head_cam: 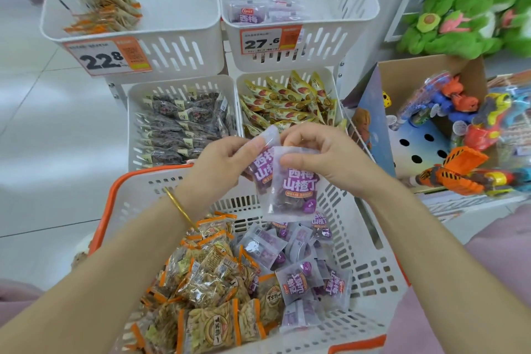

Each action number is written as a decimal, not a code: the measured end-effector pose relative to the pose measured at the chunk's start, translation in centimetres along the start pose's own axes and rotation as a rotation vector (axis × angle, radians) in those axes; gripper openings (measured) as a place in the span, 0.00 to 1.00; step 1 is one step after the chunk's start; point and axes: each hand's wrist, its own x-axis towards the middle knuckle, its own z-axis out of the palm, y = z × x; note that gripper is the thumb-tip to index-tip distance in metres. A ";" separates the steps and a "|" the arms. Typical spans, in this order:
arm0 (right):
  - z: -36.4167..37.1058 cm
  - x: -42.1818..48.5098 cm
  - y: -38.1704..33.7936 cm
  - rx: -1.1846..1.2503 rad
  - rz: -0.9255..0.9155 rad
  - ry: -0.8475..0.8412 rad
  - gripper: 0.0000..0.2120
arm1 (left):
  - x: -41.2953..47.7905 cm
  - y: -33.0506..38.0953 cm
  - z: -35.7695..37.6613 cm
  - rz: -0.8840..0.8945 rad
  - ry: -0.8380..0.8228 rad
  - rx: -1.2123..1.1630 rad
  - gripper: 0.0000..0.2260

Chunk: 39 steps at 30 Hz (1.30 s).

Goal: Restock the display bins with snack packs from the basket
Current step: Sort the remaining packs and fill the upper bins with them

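We hold two purple hawthorn snack packs up over the white basket (369, 253), in front of the lower bins. Our left hand (218, 164) pinches the rear purple pack (260, 165) between thumb and curled fingers. Our right hand (321, 158) pinches the top edge of the front purple pack (291, 184) between thumb and forefinger, and the rest of its fingers are curled behind. The two packs overlap, and the front one hangs lower and upright. A gold bangle (178, 204) sits on our left wrist.

In the orange-rimmed basket below us, a heap of orange-edged snack packs (212, 282) fills the left side. More loose purple packs (301, 263) lie on the right, touching the heap.

Above, the upper right bin (339, 46) holds only a few matching purple packs (258, 13) at its front, behind a price tag (267, 40) reading 27.6. The upper left bin (178, 52) holds a few orange packs (103, 8) along its left side, with a 22.8 tag (109, 59). The lower left bin (132, 123) is filled with dark packs (178, 123), and the lower right bin (258, 79) with yellow packs (287, 100).

To our right stands a cardboard box (425, 72) of plastic toys (459, 100), with green plush toys (465, 17) above it.
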 end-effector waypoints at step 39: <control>-11.1 35.6 -5.7 -0.800 0.001 -0.243 0.29 | 19.6 9.7 -7.6 0.426 0.407 0.792 0.23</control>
